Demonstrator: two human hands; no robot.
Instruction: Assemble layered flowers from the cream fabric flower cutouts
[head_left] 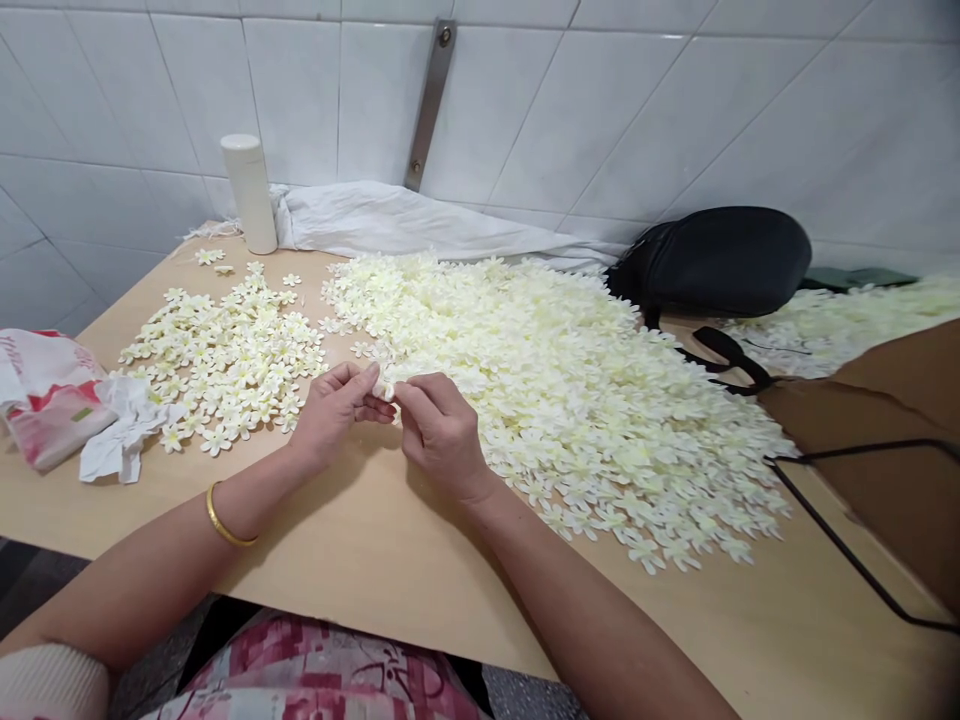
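Between my two hands, a small white artificial flower (385, 386) is pinched just above the table, partly hidden by the fingers. My left hand (339, 405) grips it between thumb and fingers. From the other side my right hand (442, 428) pinches it with thumb and forefinger. Right behind the hands spreads a large heap of pale cream-white flowers (540, 370), many overlapping. A smaller, looser group of flowers with yellow centres (232, 350) lies to the left of my left hand.
A white bottle (251, 195) stands at the back left, beside white cloth (375, 220) along the tiled wall. A black bag (727, 262) lies at the back right. A brown paper bag (877, 420) is at the right, crumpled tissue (124, 430) and a red-white packet (56, 400) at the left.
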